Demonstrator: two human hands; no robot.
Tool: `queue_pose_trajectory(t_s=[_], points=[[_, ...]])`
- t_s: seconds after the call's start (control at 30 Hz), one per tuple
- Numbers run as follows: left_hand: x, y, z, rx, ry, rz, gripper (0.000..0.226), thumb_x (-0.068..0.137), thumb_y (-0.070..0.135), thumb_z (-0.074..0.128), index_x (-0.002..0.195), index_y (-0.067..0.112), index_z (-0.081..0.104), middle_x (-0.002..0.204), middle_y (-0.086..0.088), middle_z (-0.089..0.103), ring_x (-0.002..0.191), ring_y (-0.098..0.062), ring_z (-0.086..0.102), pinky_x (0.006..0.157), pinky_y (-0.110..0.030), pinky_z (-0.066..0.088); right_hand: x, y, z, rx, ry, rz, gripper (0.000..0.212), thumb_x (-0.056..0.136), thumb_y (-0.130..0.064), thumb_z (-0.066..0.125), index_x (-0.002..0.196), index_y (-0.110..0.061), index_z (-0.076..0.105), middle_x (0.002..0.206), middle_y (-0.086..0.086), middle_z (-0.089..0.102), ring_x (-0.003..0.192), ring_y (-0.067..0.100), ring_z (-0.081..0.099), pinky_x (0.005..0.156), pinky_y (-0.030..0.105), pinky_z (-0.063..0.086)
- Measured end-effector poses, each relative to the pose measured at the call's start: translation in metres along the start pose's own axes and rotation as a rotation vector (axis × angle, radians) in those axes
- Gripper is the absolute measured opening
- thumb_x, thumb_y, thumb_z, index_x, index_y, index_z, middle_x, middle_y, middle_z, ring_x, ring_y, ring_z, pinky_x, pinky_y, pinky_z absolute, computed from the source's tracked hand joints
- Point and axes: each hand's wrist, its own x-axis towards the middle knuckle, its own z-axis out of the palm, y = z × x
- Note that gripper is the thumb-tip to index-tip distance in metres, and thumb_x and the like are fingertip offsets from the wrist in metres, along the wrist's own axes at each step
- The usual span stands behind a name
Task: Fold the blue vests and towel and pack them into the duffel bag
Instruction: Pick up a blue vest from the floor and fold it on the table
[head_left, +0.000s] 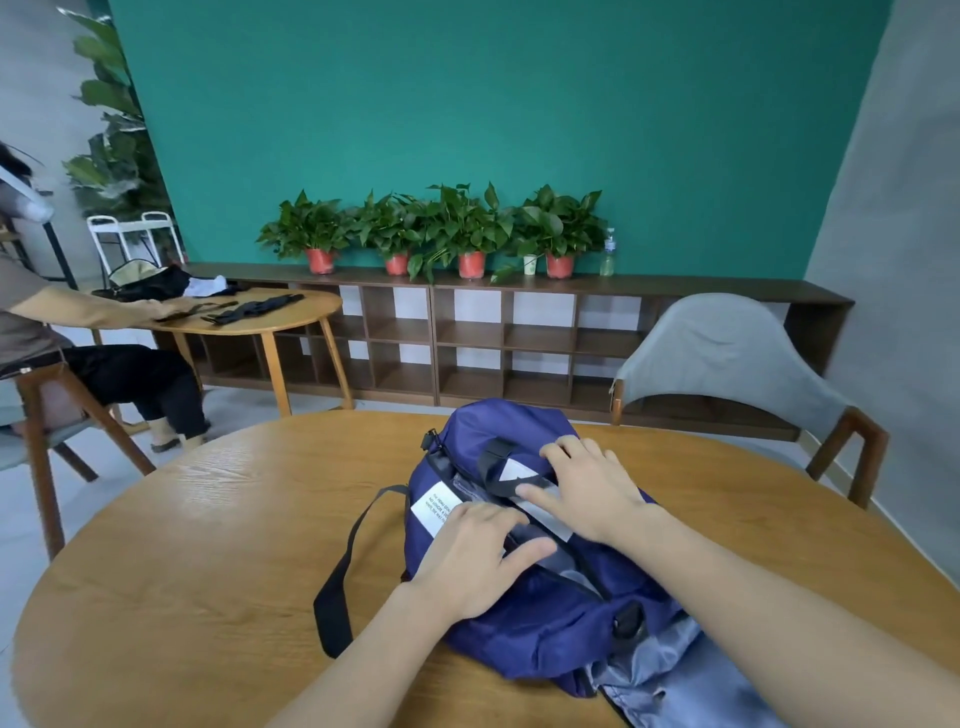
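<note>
Head view: both hands flat on bag (524, 587), mid-table (208, 545). Left hand (470, 558) fingers spread, pressing near white label (434, 506); right hand (587, 488) splayed just beyond it, over handle (501, 467) and grey strip. Neither hand grasps anything. Bag looks soft, light, slippery nylon — will sag; take by handle or strap (343, 566) left of hands. Grey lining spills out near right forearm. Vests, towel not visible, maybe inside. Beyond hands: chair (727, 353), shelf (519, 332), plants (447, 228); seated person far left. Nothing blocks.
</note>
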Motion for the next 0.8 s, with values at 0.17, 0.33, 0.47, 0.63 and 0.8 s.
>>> queue_pose_trajectory(t_s=[0.17, 0.33, 0.47, 0.63, 0.8], points=[[-0.001, -0.010, 0.012, 0.073, 0.013, 0.022, 0.080, 0.090, 0.085, 0.015, 0.087, 0.025, 0.067, 0.083, 0.012, 0.062, 0.092, -0.006, 0.053, 0.107, -0.025, 0.028, 0.006, 0.004, 0.024, -0.050, -0.155, 0.191, 0.093, 0.081, -0.087, 0.041, 0.141, -0.017, 0.031, 0.137, 0.009, 0.048, 0.118, 0.031, 0.055, 0.086, 0.041, 0.045], [-0.006, -0.016, 0.009, 0.202, -0.011, 0.064, 0.088, 0.092, 0.082, 0.010, 0.061, 0.016, 0.059, 0.066, 0.004, 0.055, 0.075, -0.014, 0.048, 0.091, -0.023, 0.028, 0.009, 0.002, 0.027, 0.076, -0.165, 0.235, 0.067, 0.081, -0.079, 0.056, 0.104, -0.017, 0.048, 0.104, 0.002, 0.064, 0.088, 0.025, 0.058, 0.068, 0.035, 0.042], [-0.008, -0.026, -0.005, 0.273, 0.035, 0.045, 0.090, 0.092, 0.081, 0.006, 0.056, 0.013, 0.052, 0.057, 0.001, 0.054, 0.065, -0.018, 0.048, 0.080, -0.030, 0.031, 0.014, -0.002, 0.011, 0.039, -0.100, 0.243, 0.071, 0.080, -0.087, 0.046, 0.103, -0.020, 0.056, 0.099, 0.002, 0.064, 0.094, 0.027, 0.063, 0.069, 0.034, 0.041], [-0.016, -0.054, -0.051, 0.487, 0.248, 0.045, 0.083, 0.097, 0.076, 0.017, 0.048, 0.017, 0.050, 0.050, 0.002, 0.050, 0.055, -0.019, 0.049, 0.068, -0.030, 0.027, 0.029, -0.007, -0.033, 0.053, 0.068, 0.234, 0.074, 0.078, -0.089, 0.040, 0.104, -0.022, 0.057, 0.106, 0.007, 0.069, 0.101, 0.032, 0.065, 0.073, 0.036, 0.044], [-0.028, -0.105, -0.132, 0.646, 0.310, 0.021, 0.087, 0.098, 0.075, 0.016, 0.048, 0.016, 0.055, 0.050, 0.000, 0.051, 0.055, -0.023, 0.051, 0.069, -0.036, 0.040, 0.048, -0.022, -0.080, 0.285, 0.262, 0.321, 0.070, 0.080, -0.086, 0.046, 0.092, -0.018, 0.057, 0.100, 0.013, 0.070, 0.098, 0.037, 0.064, 0.077, 0.043, 0.051]])
